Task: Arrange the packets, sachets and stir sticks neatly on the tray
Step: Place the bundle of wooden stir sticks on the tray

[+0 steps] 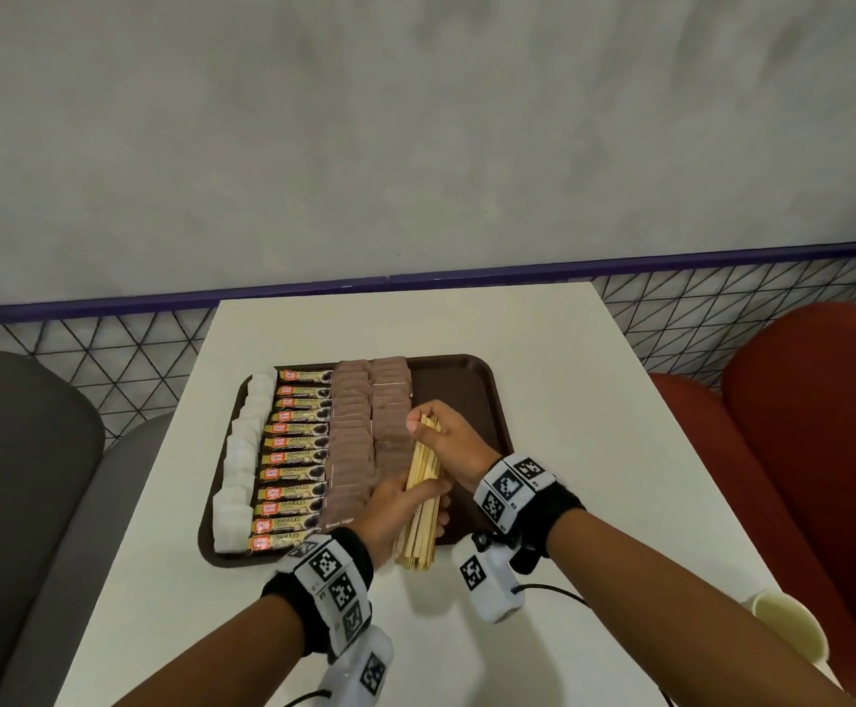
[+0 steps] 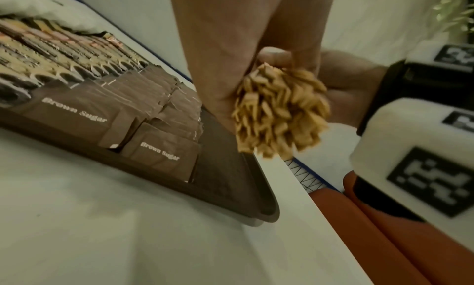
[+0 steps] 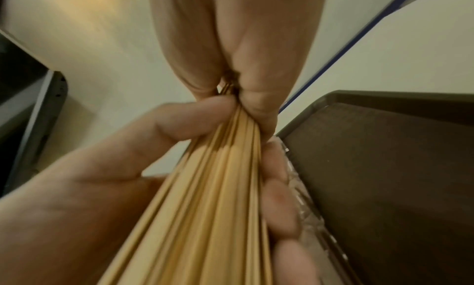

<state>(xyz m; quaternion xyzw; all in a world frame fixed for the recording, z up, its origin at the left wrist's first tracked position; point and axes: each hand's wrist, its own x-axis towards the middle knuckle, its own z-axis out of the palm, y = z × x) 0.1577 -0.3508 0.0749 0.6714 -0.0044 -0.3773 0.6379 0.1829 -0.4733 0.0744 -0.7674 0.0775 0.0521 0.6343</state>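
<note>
The bundle of pale wooden stir sticks [image 1: 421, 494] is held in both hands above the right part of the dark brown plastic tray [image 1: 471, 385], its near ends reaching past the tray's front edge over the white tabletop [image 1: 568, 400]. The left hand [image 1: 405, 502] wraps its fingers around the middle of the bundle; its grip is closed on the sticks, and in the left wrist view the stick ends [image 2: 279, 113] fan out unevenly below the palm. The right hand [image 1: 446, 431] pinches the far end of the same bundle, its grip narrow and tight on the sticks, as the right wrist view shows with the fingers [image 3: 259, 98] pressed together around the stick tips.

Just left of the bundle, 2 columns of brown sugar sachets [image 1: 369, 436] lie overlapping on the tray. Next to them runs a column of black-and-gold coffee granule packets [image 1: 295, 461], and at the tray's left edge a column of white sachets [image 1: 242, 461]. The right part of the tray floor is bare.

A white paper cup [image 1: 788, 625] stands at the tabletop's near right edge. A red upholstered seat [image 1: 798, 426] is to the right, a grey seat [image 1: 22, 477] to the left.
</note>
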